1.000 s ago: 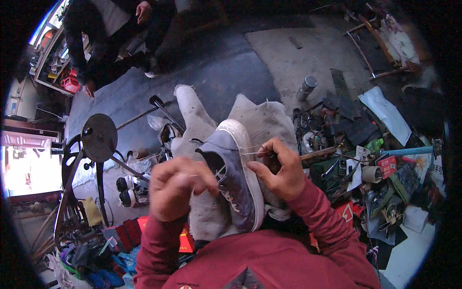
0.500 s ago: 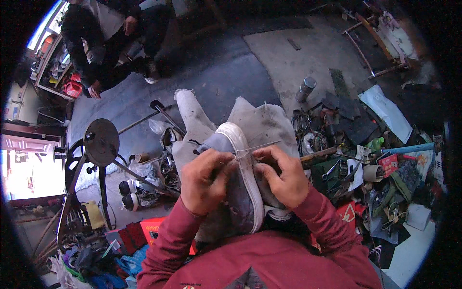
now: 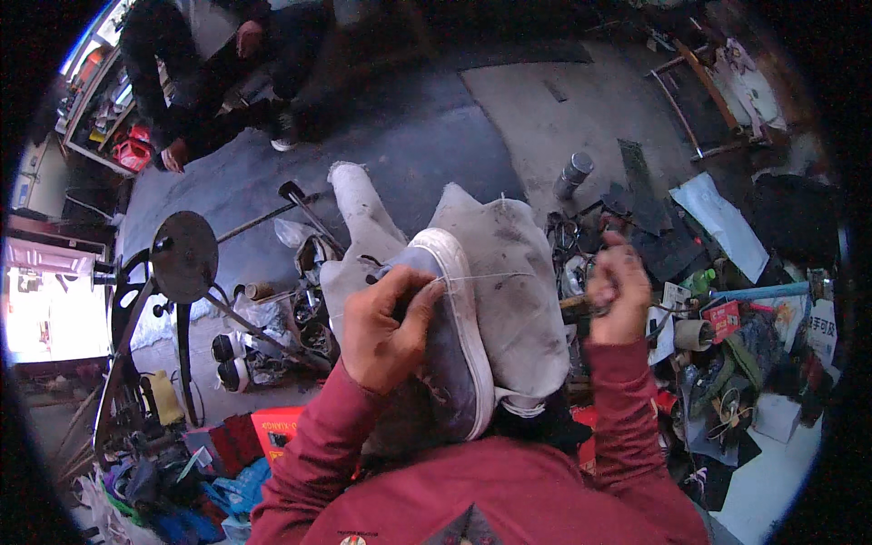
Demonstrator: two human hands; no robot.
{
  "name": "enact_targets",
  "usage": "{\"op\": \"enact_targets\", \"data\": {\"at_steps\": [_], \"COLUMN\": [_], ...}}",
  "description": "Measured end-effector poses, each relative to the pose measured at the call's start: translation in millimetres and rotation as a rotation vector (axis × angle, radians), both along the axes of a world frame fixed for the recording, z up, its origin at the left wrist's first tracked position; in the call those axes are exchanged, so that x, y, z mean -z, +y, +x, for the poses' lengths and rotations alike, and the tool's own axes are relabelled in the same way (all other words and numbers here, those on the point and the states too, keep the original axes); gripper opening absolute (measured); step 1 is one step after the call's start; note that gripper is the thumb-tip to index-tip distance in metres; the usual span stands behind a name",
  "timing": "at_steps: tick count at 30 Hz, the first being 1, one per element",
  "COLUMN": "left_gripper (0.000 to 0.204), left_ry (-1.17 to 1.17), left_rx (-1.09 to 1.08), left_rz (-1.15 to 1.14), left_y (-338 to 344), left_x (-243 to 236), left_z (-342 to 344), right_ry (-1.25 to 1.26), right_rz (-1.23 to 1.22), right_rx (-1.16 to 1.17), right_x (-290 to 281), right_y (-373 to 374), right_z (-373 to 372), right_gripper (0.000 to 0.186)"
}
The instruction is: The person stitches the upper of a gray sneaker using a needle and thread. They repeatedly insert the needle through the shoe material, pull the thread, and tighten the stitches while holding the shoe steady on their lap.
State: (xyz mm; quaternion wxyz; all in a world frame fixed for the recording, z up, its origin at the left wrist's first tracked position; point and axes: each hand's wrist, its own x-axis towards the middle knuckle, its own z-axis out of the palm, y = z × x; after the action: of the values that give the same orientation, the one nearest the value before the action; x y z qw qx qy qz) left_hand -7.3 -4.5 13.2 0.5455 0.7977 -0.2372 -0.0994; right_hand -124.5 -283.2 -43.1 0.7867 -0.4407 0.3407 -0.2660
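Where the sneaker (image 3: 463, 341) lies, head view: on the grey cloth (image 3: 522, 341) over the lap, between the hands, white sole edge toward the right, blue-grey upper toward the left.
Sneaker long axis: runs away from the body; near end close to the maroon sweatshirt (image 3: 490, 486), far end slightly left.
Left hand (image 3: 389, 331): over the upper; thumb and forefinger pressed together, pinching the thread (image 3: 498, 275) beside the sole edge.
Thread: extends right from those fingertips, crossing the sole roughly square to the long axis; beyond it, resting on the cloth or hanging above it, cannot tell.
Right hand (image 3: 620, 291): raised, well apart from the sneaker; blurred, fingers curled, cannot tell whether they grip anything.
Nearer hand: the left; the sneaker lies to the left of the right hand, and the thread's visible run points toward that hand.
Left side: black wheel (image 3: 184, 257) on a stand.
Right side: metal canister (image 3: 574, 173) on the floor.
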Motion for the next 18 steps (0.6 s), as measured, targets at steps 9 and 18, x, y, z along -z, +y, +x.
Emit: {"op": "enact_targets", "data": {"at_steps": [9,18], "left_gripper": [0.010,0.020], "left_ry": [0.054,0.445], "left_rx": [-0.018,-0.312], "left_rz": [-0.089,-0.705], "left_y": [8.2,55.1], "left_x": [-0.2,15.1], "left_z": [1.1,31.8], "right_ry": [0.097,0.082], "right_rz": [-1.118,-1.200], "right_rx": [-0.608,-0.596], "right_x": [-27.7,-13.3], "right_y": [88.8,100.7], "right_z": [46.8,35.3], "right_gripper": [0.052,0.030]}}
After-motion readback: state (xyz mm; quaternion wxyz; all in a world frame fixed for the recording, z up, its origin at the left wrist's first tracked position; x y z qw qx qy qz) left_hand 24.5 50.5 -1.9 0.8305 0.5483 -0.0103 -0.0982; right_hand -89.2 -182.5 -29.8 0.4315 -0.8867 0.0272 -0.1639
